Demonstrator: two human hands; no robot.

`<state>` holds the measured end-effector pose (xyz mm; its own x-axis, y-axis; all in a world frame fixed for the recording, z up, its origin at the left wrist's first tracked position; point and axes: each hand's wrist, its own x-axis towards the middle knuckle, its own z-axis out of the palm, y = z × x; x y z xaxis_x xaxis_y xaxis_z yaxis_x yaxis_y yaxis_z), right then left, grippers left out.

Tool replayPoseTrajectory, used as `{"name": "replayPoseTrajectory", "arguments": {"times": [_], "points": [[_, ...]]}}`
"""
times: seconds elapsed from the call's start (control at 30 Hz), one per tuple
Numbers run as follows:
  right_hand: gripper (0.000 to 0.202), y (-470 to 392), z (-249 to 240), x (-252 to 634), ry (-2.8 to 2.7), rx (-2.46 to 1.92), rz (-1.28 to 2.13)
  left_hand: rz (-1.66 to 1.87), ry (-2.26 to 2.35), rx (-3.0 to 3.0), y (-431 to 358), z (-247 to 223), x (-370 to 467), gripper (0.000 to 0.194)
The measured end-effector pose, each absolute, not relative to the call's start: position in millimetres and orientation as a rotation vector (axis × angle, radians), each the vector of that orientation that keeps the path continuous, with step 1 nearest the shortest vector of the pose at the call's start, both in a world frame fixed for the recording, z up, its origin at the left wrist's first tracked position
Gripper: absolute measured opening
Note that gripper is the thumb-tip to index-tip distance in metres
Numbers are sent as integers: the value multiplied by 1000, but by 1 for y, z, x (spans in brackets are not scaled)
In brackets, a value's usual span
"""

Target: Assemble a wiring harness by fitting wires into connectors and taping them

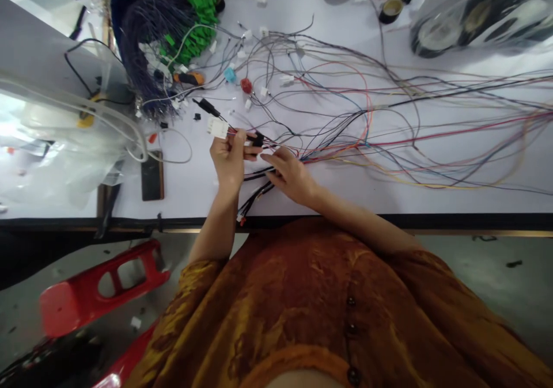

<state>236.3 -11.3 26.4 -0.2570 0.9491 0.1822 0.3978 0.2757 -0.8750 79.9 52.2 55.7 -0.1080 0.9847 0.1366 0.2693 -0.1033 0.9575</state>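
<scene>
My left hand (231, 156) is closed round a bundle of thin wires just behind a white connector (218, 128). A black connector (258, 140) sits among the wires by its fingertips. Close by on the right, my right hand (290, 175) has its fingers bent and partly apart at the wire bundle (306, 159); whether it pinches a wire is too small to tell. Black sleeved wire ends (254, 197) hang down between the hands toward the table's front edge. Long coloured wires (389, 143) run off to the right.
At the back left lie dark blue wires (138, 37) with green connectors (196, 42). A phone (152, 176) and plastic bags (56, 152) are left. Tape rolls (391, 11) lie at the back. A red stool (103, 290) stands below the table edge.
</scene>
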Motion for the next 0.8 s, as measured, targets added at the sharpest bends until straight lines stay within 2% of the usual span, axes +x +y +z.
{"name": "replayPoseTrajectory", "arguments": {"times": [0.1,0.23,0.3,0.47,0.6,0.7,0.8], "points": [[24,17,32,236,-1538,-1210,1037,1256,1424,1564,46,55,80,33],[16,63,38,239,-1095,-1179,1582,1124,1404,1995,33,50,74,33],[10,74,35,241,-893,-1189,1719,1122,1389,2008,32,44,70,32],[9,68,20,252,-578,-1141,1656,1284,1314,1459,50,20,67,35],[15,58,15,262,-635,-1183,1570,1122,1216,1515,65,8,75,37],[17,51,22,266,-644,-1206,1554,1129,1290,1571,69,11,83,38],[30,35,35,265,-765,-1196,1516,1126,1364,1598,68,24,88,37]]}}
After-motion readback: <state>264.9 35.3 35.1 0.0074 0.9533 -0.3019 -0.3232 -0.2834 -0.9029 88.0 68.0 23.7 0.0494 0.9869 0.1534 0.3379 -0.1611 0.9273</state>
